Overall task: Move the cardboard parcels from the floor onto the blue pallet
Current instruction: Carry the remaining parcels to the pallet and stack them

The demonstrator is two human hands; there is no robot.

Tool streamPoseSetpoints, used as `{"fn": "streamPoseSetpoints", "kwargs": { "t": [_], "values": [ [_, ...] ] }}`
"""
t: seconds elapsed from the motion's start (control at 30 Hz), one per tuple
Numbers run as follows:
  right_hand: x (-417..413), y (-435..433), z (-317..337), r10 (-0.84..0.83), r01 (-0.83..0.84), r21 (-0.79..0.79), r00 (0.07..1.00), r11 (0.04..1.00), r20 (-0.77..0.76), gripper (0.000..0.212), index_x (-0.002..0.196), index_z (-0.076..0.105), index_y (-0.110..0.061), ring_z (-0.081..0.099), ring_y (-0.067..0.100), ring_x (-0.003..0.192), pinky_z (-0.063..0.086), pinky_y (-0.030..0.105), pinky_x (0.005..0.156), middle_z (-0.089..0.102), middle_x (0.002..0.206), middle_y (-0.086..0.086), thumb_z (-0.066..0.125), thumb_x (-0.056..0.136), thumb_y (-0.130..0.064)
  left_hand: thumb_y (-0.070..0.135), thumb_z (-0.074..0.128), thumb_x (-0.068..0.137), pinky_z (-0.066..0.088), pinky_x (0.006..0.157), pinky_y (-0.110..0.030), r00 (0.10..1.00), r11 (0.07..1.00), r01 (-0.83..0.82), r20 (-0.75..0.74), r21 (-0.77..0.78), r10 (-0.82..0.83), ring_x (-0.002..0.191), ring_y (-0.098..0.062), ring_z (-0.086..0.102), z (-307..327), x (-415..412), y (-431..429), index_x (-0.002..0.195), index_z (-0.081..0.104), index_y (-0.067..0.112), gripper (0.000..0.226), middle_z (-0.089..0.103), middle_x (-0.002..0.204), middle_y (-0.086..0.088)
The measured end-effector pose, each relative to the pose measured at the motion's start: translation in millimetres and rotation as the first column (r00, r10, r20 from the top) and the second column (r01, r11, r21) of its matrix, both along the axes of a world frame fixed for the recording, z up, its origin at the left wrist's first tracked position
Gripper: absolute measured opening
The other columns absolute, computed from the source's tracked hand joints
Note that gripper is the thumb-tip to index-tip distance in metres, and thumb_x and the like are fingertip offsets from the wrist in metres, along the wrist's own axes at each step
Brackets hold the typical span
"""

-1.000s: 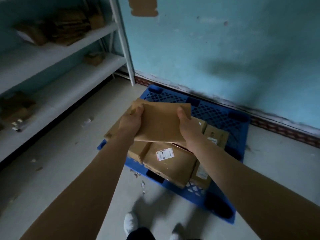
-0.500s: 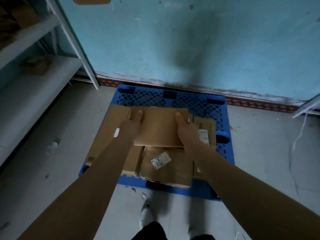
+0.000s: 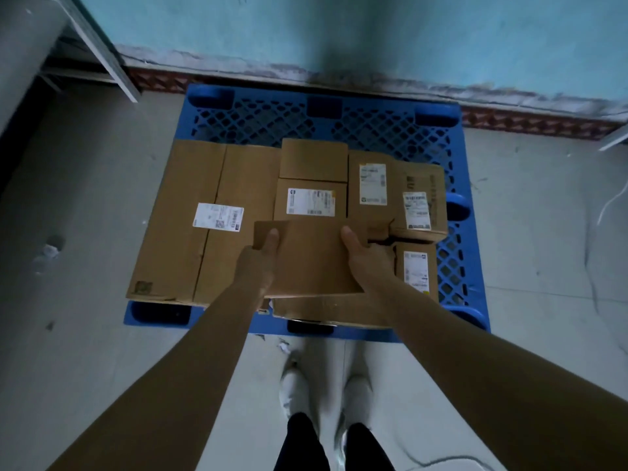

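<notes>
Box (image 3: pixel 326 311) seemingly mostly hidden beneath held parcel (image 3: pixel 309 260).

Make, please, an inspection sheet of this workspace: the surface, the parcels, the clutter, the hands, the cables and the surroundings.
Surface: grey floor; the blue pallet lies on it beside the wall, its back lattice bare.
Job's things: cardboard parcels cover most of the pallet, with a large box at the left; a flat parcel is held over the front ones.
Clutter: paper scraps on the floor left of the pallet, more in front of it.
Hands: the left hand and the right hand each grip one side of the flat parcel, thumbs on top.
Cables: a white cable on the floor at the right.
Surroundings: teal wall; shelf post at the upper left; the person's white shoes.
</notes>
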State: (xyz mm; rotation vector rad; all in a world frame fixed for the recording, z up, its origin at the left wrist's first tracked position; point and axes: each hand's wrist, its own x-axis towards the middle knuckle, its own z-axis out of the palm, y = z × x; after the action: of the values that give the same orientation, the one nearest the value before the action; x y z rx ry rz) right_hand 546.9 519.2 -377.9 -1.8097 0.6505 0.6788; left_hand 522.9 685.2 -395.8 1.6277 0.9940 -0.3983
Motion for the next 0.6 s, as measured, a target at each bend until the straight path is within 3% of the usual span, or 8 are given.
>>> {"fn": "streamPoseSetpoints", "kwargs": {
  "t": [0.17, 0.27, 0.37, 0.47, 0.6],
  "values": [
    [13, -1, -85, 0.009, -0.004, 0.040, 0.994, 0.999, -0.109, 0.055, 0.126, 0.056, -0.013, 0.056, 0.017, 0.090, 0.045, 0.034, 0.088, 0.060, 0.097, -0.003, 0.049, 0.091, -0.055, 0.047, 0.047, 0.095, 0.039, 0.078, -0.032, 1.000, 0.999, -0.016, -0.009, 0.046, 0.017, 0.092, -0.020, 0.050, -77, 12, -1, 0.126, 0.029, 0.007, 0.054, 0.050, 0.107, -0.010],
    [21, 1, -131, 0.008, -0.004, 0.031, 0.990, 1.000, -0.142, 0.058, 0.125, 0.056, -0.015, 0.059, 0.023, 0.103, 0.043, 0.042, 0.101, 0.063, 0.113, 0.001, 0.049, 0.089, -0.059, 0.049, 0.046, 0.095, 0.040, 0.079, -0.034, 0.999, 0.998, 0.029, -0.027, 0.049, -0.027, 0.092, -0.021, 0.051, -122, 20, 3, 0.124, 0.028, 0.008, 0.053, 0.051, 0.106, -0.010],
    [25, 3, -173, -0.003, 0.004, 0.007, 0.981, 1.000, -0.192, 0.062, 0.130, 0.054, -0.013, 0.057, 0.026, 0.110, 0.041, 0.042, 0.103, 0.060, 0.125, 0.006, 0.050, 0.089, -0.059, 0.048, 0.046, 0.095, 0.042, 0.079, -0.035, 0.997, 0.996, 0.056, -0.052, 0.066, -0.053, 0.091, -0.024, 0.053, -163, 30, 7, 0.121, 0.030, 0.008, 0.051, 0.053, 0.103, -0.011],
    [30, 5, -201, -0.025, 0.027, 0.004, 0.982, 1.000, -0.190, 0.060, 0.132, 0.051, -0.012, 0.055, 0.026, 0.114, 0.039, 0.036, 0.103, 0.057, 0.128, 0.005, 0.054, 0.089, -0.054, 0.046, 0.046, 0.096, 0.043, 0.078, -0.035, 0.994, 0.993, 0.095, -0.061, 0.072, -0.091, 0.090, -0.024, 0.054, -192, 38, 9, 0.113, 0.031, 0.010, 0.043, 0.054, 0.103, -0.012],
    [41, 7, -241, -0.065, 0.077, 0.056, 0.979, 0.995, -0.193, 0.059, 0.129, 0.054, -0.014, 0.057, 0.026, 0.113, 0.041, 0.043, 0.105, 0.060, 0.125, 0.005, 0.059, 0.086, -0.054, 0.045, 0.047, 0.096, 0.043, 0.076, -0.034, 0.993, 0.989, 0.110, -0.042, 0.098, -0.106, 0.092, -0.025, 0.055, -227, 48, 10, 0.112, 0.031, 0.012, 0.041, 0.054, 0.105, -0.012]
  ]
}}
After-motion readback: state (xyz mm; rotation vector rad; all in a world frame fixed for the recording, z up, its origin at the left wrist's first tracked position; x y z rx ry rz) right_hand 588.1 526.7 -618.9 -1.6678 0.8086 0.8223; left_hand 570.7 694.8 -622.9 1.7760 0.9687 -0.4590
